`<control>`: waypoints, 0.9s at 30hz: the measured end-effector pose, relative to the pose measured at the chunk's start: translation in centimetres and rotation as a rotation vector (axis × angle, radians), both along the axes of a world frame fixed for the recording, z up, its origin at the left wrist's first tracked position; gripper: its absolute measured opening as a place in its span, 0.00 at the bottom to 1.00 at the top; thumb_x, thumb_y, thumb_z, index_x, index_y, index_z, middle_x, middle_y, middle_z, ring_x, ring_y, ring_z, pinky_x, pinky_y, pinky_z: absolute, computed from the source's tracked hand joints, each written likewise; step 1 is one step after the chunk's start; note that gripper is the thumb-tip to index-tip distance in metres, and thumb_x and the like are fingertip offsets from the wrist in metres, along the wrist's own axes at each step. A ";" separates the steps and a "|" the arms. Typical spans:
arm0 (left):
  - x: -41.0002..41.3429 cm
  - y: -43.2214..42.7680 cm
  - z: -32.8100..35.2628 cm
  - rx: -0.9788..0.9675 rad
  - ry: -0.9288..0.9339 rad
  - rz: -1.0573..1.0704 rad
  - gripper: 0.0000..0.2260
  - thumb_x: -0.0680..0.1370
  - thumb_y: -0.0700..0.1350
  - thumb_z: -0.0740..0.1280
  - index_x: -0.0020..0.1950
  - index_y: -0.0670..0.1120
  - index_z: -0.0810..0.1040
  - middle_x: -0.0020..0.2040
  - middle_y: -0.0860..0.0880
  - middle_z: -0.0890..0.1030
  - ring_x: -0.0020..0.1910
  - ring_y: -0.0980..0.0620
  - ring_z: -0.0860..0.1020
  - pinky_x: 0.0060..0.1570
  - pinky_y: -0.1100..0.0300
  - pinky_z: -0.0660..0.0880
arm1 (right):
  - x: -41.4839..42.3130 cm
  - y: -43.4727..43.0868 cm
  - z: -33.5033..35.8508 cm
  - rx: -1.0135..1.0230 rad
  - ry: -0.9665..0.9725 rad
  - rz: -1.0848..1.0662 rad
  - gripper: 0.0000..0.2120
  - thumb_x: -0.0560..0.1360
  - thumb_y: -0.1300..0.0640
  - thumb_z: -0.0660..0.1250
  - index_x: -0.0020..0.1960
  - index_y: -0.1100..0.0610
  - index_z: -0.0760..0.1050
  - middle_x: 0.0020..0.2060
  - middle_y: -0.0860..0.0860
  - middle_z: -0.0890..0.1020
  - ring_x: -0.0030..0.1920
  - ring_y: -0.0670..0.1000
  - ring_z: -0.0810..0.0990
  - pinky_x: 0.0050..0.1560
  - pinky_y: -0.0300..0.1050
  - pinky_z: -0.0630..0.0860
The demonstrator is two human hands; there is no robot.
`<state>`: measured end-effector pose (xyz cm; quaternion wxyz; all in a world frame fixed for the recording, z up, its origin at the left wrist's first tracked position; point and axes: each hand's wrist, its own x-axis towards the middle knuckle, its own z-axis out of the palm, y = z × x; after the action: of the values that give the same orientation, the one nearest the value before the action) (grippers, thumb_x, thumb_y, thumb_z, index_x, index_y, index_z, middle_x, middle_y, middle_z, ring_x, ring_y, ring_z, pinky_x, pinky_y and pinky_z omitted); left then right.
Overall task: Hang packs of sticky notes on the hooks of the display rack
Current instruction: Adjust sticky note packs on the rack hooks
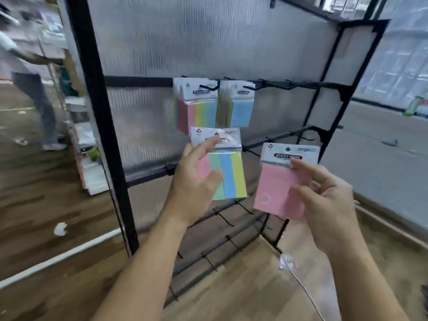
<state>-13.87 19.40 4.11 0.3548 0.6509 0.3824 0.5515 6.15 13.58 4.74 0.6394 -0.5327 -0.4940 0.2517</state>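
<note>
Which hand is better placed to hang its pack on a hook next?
Probably the left hand. Its fingers hold the striped pack higher, just below the hanging striped packs on the middle rail. The right hand holds the pink pack lower.

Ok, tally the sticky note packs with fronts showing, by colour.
Striped multicolour: 2, the striped hanging pack and the striped held pack in the left hand.
Blue: 1, the blue pack, hanging.
Pink: 1, the pink pack in the right hand.
Total: 4. Others behind blurred.
</note>
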 end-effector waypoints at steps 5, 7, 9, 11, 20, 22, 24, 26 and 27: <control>2.9 3.1 2.2 0.039 0.050 0.130 0.28 0.72 0.44 0.64 0.70 0.64 0.68 0.73 0.48 0.68 0.76 0.48 0.61 0.75 0.47 0.59 | 3.5 7.0 2.4 0.049 -0.064 0.189 0.27 0.73 0.76 0.59 0.53 0.46 0.80 0.51 0.44 0.79 0.43 0.40 0.76 0.43 0.38 0.72; 3.5 4.3 3.0 0.070 0.052 0.177 0.28 0.72 0.44 0.64 0.70 0.62 0.68 0.72 0.48 0.69 0.75 0.49 0.63 0.74 0.48 0.61 | 4.1 9.6 3.3 0.086 -0.107 0.270 0.27 0.72 0.76 0.59 0.54 0.46 0.79 0.50 0.42 0.79 0.42 0.38 0.76 0.42 0.34 0.70; 3.7 5.5 3.6 0.104 0.043 0.203 0.27 0.71 0.43 0.64 0.67 0.65 0.67 0.73 0.52 0.69 0.76 0.53 0.61 0.75 0.50 0.59 | 4.4 11.9 4.1 0.119 -0.110 0.326 0.29 0.72 0.77 0.58 0.54 0.44 0.78 0.46 0.38 0.79 0.40 0.38 0.75 0.39 0.30 0.69; 3.8 7.0 3.8 0.137 0.052 0.231 0.27 0.72 0.43 0.65 0.66 0.67 0.66 0.74 0.55 0.68 0.77 0.54 0.58 0.76 0.48 0.57 | 4.6 14.1 4.6 0.143 -0.095 0.355 0.29 0.72 0.76 0.58 0.55 0.44 0.78 0.45 0.37 0.79 0.38 0.39 0.74 0.37 0.29 0.69; 4.4 10.4 4.3 0.156 0.125 0.326 0.28 0.72 0.45 0.65 0.70 0.64 0.66 0.73 0.60 0.68 0.78 0.56 0.56 0.77 0.50 0.54 | 5.7 20.4 5.9 0.195 0.002 0.413 0.29 0.73 0.75 0.58 0.53 0.42 0.79 0.49 0.50 0.79 0.38 0.44 0.75 0.45 0.49 0.73; 4.5 10.4 4.2 0.165 0.127 0.333 0.28 0.72 0.45 0.65 0.71 0.63 0.66 0.71 0.60 0.69 0.76 0.55 0.60 0.76 0.49 0.57 | 5.9 21.4 5.8 0.194 0.013 0.424 0.28 0.74 0.75 0.58 0.53 0.43 0.78 0.51 0.50 0.80 0.40 0.42 0.77 0.45 0.45 0.73; 4.4 10.3 4.2 0.169 0.115 0.354 0.28 0.72 0.44 0.65 0.69 0.65 0.66 0.68 0.61 0.71 0.74 0.55 0.63 0.74 0.53 0.61 | 5.9 22.1 5.7 0.191 0.020 0.439 0.28 0.74 0.75 0.58 0.54 0.43 0.77 0.52 0.51 0.79 0.41 0.39 0.77 0.41 0.37 0.73; 4.4 10.3 4.2 0.170 0.108 0.382 0.28 0.72 0.44 0.65 0.68 0.66 0.66 0.65 0.65 0.72 0.72 0.57 0.66 0.71 0.61 0.64 | 6.1 22.8 5.5 0.186 0.048 0.467 0.28 0.74 0.76 0.58 0.57 0.44 0.77 0.53 0.50 0.78 0.42 0.37 0.78 0.42 0.32 0.73; 4.3 10.4 4.2 0.168 0.109 0.393 0.28 0.72 0.44 0.65 0.68 0.67 0.67 0.64 0.67 0.72 0.72 0.58 0.66 0.70 0.62 0.64 | 6.1 23.2 5.4 0.180 0.061 0.477 0.28 0.74 0.76 0.58 0.59 0.46 0.76 0.52 0.48 0.78 0.43 0.36 0.78 0.44 0.33 0.73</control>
<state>-9.53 29.80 8.30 0.1637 0.6200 0.4734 0.6039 12.29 36.77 10.14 0.6213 -0.3342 -0.6066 0.3666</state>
